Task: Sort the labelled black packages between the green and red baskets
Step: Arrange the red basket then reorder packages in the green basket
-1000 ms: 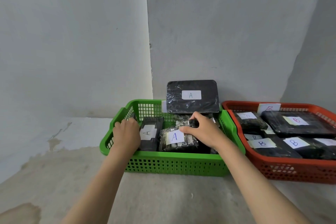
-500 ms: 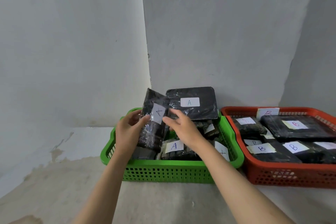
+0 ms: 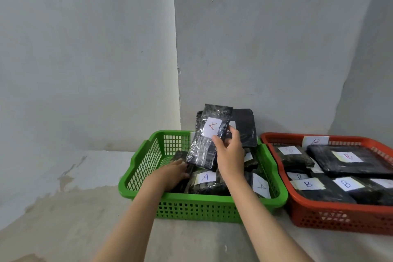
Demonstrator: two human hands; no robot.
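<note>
A long black package with a white "A" label (image 3: 202, 153) is upright above the green basket (image 3: 202, 199), and my right hand (image 3: 231, 156) is gripping its right edge. My left hand (image 3: 170, 174) is low inside the basket's left part, fingers lying on a dark package (image 3: 179, 155); whether they grip it is unclear. More "A" packages (image 3: 205, 183) lie in the green basket. A large flat black package (image 3: 244, 130) leans on the wall behind it, its label hidden. The red basket (image 3: 319, 219) on the right holds several "B" packages (image 3: 348, 158).
The two baskets stand side by side on a grey concrete floor (image 3: 85, 219), pushed into a corner of grey walls (image 3: 276, 49). Bare floor lies in front and to the left of the green basket.
The "A" package passed from my left hand to my right hand and rose slightly. My left hand dropped back down into the left side of the green basket.
</note>
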